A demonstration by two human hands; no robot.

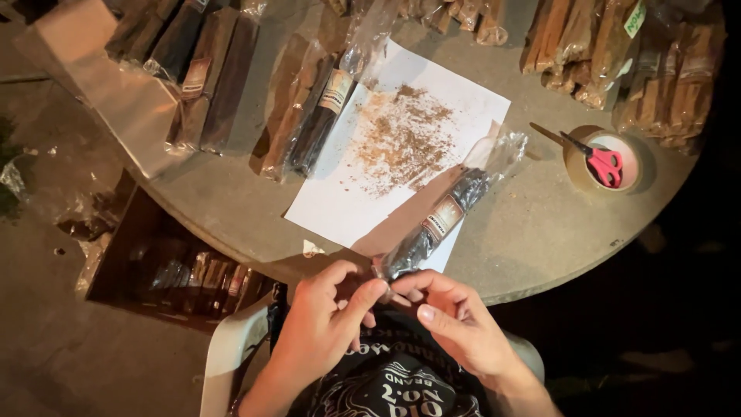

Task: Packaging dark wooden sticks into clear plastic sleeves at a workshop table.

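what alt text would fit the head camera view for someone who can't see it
Seen from above, the left hand and right hand pinch the near end of a clear bag of dark sticks at the edge of a round table. The bag lies across a white paper sheet dusted with brown crumbs, with red scissors resting on a tape roll nearby.

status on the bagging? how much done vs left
Done: several filled clear packs lie on the round table, and more sit in the box below it. In hand: the left hand and right hand pinch the near end of one pack of dark sticks, lying over the paper strewn with brown crumbs. Left: cannot tell how many remain; tape roll and scissors sit untouched.
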